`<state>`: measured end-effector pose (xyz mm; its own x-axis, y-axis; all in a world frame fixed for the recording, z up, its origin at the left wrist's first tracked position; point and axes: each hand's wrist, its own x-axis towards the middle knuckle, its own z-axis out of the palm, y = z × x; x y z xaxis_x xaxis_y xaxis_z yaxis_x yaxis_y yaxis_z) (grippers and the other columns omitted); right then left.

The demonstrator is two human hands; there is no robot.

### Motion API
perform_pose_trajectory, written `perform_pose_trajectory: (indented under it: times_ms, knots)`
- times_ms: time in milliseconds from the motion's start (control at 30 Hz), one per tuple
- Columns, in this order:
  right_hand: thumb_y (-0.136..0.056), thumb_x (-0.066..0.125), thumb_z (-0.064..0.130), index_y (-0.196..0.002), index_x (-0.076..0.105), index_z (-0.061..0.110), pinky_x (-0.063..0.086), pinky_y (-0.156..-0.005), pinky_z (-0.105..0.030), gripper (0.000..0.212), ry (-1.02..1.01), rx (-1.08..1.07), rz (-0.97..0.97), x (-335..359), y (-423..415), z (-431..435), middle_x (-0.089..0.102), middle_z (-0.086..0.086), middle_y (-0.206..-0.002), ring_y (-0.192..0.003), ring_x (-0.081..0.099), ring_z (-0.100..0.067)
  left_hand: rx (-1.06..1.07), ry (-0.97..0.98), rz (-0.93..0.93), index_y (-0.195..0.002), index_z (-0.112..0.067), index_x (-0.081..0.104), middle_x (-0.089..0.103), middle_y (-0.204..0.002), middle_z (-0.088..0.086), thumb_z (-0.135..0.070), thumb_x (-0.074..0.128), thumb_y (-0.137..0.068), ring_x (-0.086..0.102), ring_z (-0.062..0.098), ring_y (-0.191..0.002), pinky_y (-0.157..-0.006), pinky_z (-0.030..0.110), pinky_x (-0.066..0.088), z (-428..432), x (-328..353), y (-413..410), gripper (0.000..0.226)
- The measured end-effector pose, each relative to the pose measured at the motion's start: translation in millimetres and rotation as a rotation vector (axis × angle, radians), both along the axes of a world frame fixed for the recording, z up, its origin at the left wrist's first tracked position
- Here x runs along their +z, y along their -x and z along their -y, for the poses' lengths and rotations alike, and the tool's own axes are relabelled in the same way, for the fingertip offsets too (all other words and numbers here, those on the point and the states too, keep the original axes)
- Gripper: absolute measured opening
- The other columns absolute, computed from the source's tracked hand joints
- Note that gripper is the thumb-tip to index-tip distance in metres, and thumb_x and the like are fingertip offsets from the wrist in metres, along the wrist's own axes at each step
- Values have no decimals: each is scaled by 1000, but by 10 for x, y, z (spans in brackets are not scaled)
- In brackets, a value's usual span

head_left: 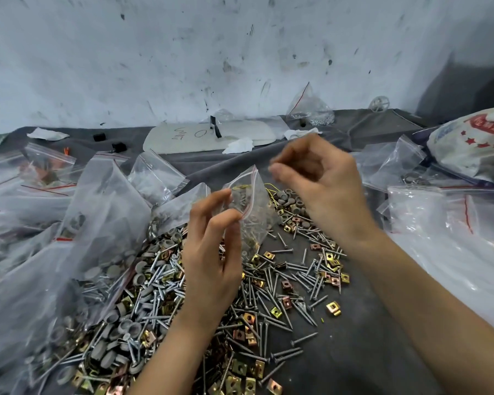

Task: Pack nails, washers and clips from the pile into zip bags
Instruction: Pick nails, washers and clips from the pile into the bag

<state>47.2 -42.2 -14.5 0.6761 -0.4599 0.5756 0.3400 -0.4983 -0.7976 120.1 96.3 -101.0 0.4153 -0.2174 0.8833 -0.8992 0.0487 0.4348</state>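
We cannot make out whether our right hand point(325, 192) holds anything: its blurred fingertips bunch toward the thumb just above the mouth of the zip bag point(254, 220). Our left hand point(211, 252) pinches the bag's red-striped lip between thumb and forefinger, upright over the pile point(268, 295) on the dark cloth point(348, 360). Its contents are a haze through the plastic. One bag is in hand. The nails point(303, 306), washers point(131, 327) and clips point(333, 307) are too tangled to count. The filled bags point(97, 212) at left are cut off.
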Motion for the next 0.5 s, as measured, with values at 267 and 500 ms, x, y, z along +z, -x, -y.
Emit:
perform_pose_trajectory:
  times_ms: [267,500]
  knots:
    - [-82,72,19,-88,69,16,41,-78,-17,8,353,-110,-99,144,26,-154,66,6,-92,-91,55,-4,-7,-2,30,-105,-12,54,51,-125,10,-17,44,-101,52,5,-117,-96,14,38,4,0,1,11]
    - [-89,62,8,-105,67,13,48,-90,-27,17,104,-310,-547,-472,-243,513,68,-4,-105,-92,59,-11,-3,1,-12,-103,-13,54,51,-124,7,-12,48,-98,56,17,-115,-98,17,39,3,1,16,8]
